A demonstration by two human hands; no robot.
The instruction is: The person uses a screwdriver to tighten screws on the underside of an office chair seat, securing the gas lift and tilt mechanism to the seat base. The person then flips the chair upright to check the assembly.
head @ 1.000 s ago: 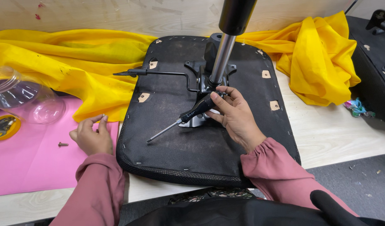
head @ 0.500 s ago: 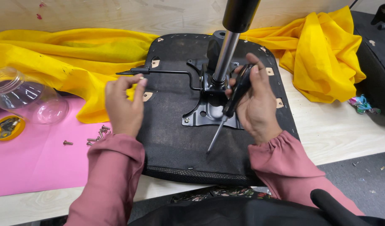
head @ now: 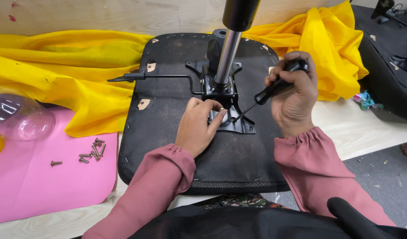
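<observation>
Two hands work at the metal mounting plate [head: 230, 116] on the underside of a black chair seat [head: 168, 132] that lies upside down on a pale wooden table [head: 371, 128]. The right hand [head: 294, 95] is closed in a full fist round the black handle of a screwdriver [head: 267, 95], whose tip slants down to the plate. The left hand [head: 199, 126] rests on the seat with fingers curled, its fingertips [head: 219, 114] pinched at a small screw [head: 221, 109] just beside the screwdriver tip. A chrome gas-lift column [head: 225, 55] rises from the plate, and a thin lever [head: 155, 77] runs off to the left. Yellow cloth [head: 57, 75] lies behind the seat. On a pink sheet [head: 44, 177] at the left sit loose screws [head: 93, 150] and a clear plastic jar [head: 17, 117].
</observation>
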